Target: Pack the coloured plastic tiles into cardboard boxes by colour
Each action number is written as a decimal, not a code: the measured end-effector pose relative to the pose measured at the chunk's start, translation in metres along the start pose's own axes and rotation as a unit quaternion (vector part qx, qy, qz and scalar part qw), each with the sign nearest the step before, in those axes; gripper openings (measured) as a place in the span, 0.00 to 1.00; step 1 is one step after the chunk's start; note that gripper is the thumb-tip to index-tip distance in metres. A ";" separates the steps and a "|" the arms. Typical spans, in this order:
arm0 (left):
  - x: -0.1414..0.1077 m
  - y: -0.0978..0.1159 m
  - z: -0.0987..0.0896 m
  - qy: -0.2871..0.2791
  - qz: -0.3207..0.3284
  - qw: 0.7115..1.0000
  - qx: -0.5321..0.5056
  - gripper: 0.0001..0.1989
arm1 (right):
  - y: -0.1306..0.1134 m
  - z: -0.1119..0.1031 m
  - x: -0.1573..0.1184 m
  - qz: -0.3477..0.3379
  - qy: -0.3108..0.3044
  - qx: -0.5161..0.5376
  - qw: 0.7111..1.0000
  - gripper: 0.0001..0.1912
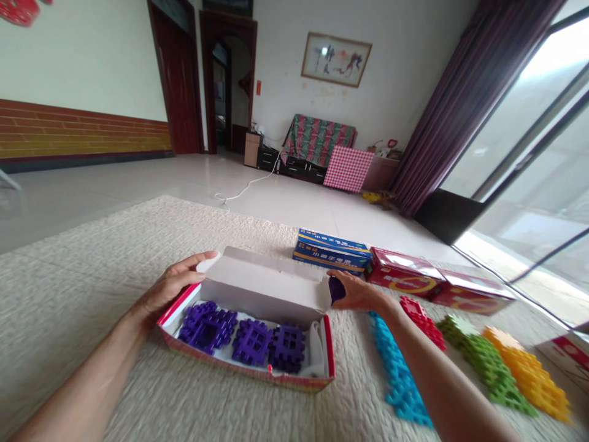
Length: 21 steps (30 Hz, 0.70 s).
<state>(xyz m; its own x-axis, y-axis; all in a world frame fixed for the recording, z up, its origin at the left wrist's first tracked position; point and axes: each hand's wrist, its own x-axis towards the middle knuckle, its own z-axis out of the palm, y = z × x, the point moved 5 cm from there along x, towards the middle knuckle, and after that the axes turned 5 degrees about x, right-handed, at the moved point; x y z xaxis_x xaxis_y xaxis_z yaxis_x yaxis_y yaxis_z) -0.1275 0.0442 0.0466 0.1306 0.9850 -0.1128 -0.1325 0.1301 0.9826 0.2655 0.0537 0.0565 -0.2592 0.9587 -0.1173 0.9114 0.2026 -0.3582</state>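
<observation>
An open red cardboard box with a white inside stands on the beige textured surface. Its lid is raised at the back. Several purple interlocking blocks lie inside, beside crumpled white material at the right end. My left hand grips the left end of the lid, with thumb and fingers at its flap. At the lid's right end, my right hand is closed round a purple block and is close to the lid's flap.
Behind the box are blue boxes and red boxes. Rows of blue blocks, red blocks, green blocks and yellow blocks lie at the right. Another box is at the right edge.
</observation>
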 end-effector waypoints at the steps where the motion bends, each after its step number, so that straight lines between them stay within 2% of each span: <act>1: 0.001 0.000 -0.001 -0.002 0.001 1.000 0.003 0.34 | 0.000 0.001 -0.002 -0.004 0.004 -0.003 1.000 0.43; 8: 0.001 -0.002 0.000 -0.003 0.003 1.000 0.004 0.33 | -0.004 0.007 -0.018 -0.026 0.039 -0.007 0.999 0.38; 13: -0.002 0.002 0.003 0.008 0.009 1.000 0.008 0.31 | -0.001 0.009 -0.022 -0.011 0.028 0.000 1.000 0.39; 17: -0.002 0.003 0.003 0.001 -0.002 1.000 -0.007 0.32 | 0.004 0.001 -0.024 -0.014 0.036 0.015 0.999 0.40; 21: -0.001 0.001 0.001 -0.010 -0.010 1.000 -0.014 0.32 | 0.001 -0.014 -0.031 -0.025 0.082 0.016 0.996 0.31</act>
<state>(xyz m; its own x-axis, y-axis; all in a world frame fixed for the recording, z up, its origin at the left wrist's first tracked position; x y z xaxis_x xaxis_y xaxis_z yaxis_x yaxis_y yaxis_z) -0.1267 0.0434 0.0480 0.1525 0.9799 -0.1287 -0.1577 0.1527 0.9756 0.2792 0.0272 0.0728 -0.2469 0.9676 0.0531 0.8872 0.2478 -0.3893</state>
